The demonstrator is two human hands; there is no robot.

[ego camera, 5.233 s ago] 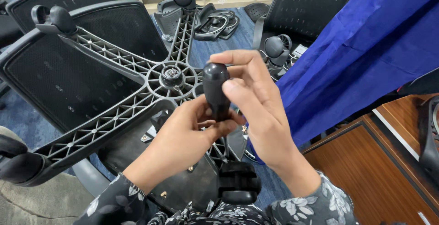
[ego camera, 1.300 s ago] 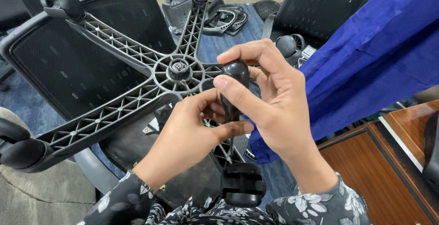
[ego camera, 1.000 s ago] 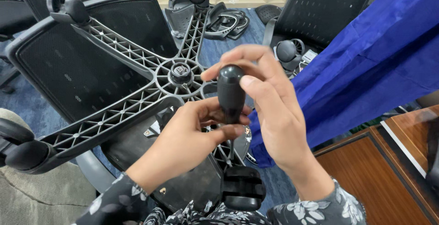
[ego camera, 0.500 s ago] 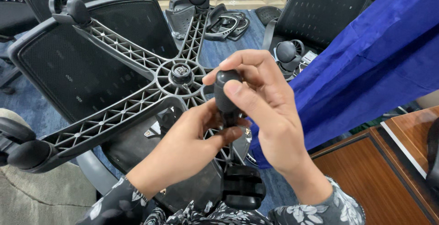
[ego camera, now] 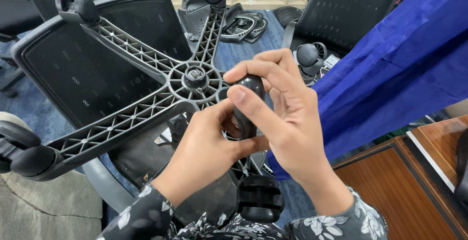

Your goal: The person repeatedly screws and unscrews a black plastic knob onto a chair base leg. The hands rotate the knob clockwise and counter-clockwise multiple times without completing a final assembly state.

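I see my right hand (ego camera: 287, 123) has rolled the black caster wheel (ego camera: 248, 104) upright again, both hands closed around it, left hand (ego camera: 209, 145) underneath, just before the star base's (ego camera: 195, 76) hub.

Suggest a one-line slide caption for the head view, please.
Both hands, left hand and right hand, grip a black caster above an upturned chair base.

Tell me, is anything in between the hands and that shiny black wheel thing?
No. The right hand and the left hand both grip the glossy black plastic caster wheel directly, fingers wrapped around it. It is held above the black star-shaped plastic chair base, with nothing visible between skin and wheel.
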